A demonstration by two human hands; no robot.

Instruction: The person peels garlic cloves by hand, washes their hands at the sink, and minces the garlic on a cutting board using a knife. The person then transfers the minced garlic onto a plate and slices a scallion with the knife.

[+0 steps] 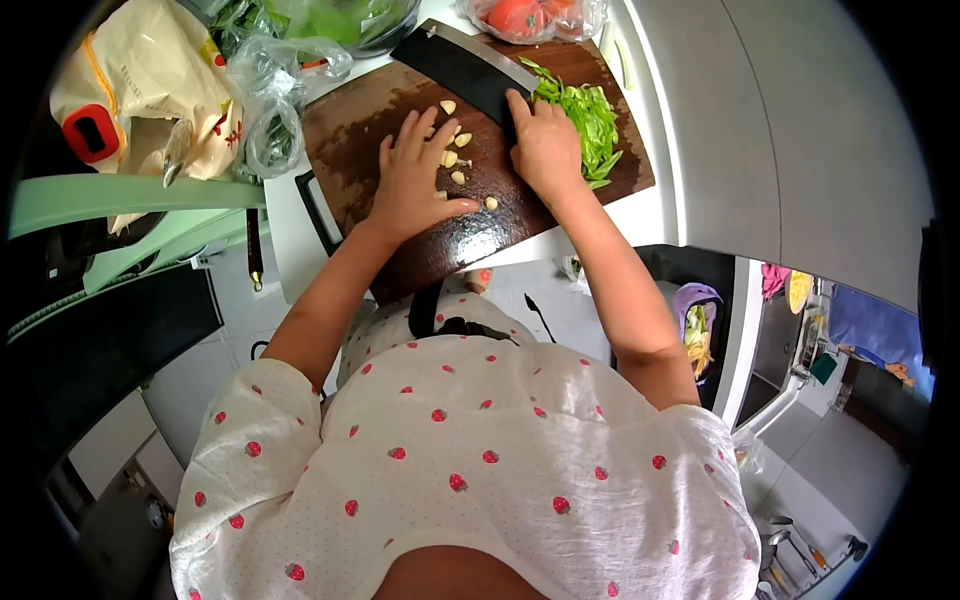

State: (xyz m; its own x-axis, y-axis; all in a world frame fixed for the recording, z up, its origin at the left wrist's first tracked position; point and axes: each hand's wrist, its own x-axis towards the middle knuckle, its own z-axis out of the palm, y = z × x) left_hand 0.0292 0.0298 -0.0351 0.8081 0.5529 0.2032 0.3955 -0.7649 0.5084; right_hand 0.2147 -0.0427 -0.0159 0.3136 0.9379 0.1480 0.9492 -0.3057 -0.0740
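Several peeled garlic cloves [462,140] lie scattered on the wet, dark wooden cutting board [350,115]. My left hand [412,182] rests over the board beside them, fingers spread, partly covering some cloves. Near the board's far edge is a cleaver [460,70] with a broad black blade and a silvery cutting edge. My right hand [547,148] grips its near end, with the index finger along the blade; the handle is hidden beneath the hand. Just right of this hand is a heap of sliced green vegetable [592,125].
Tomatoes in a clear bag [530,18] and a bowl of greens [350,20] stand behind the board. A crumpled plastic bag [275,100] and a cream-coloured bag [150,70] sit at the left. A purple-lined bin [695,310] holding scraps is below right.
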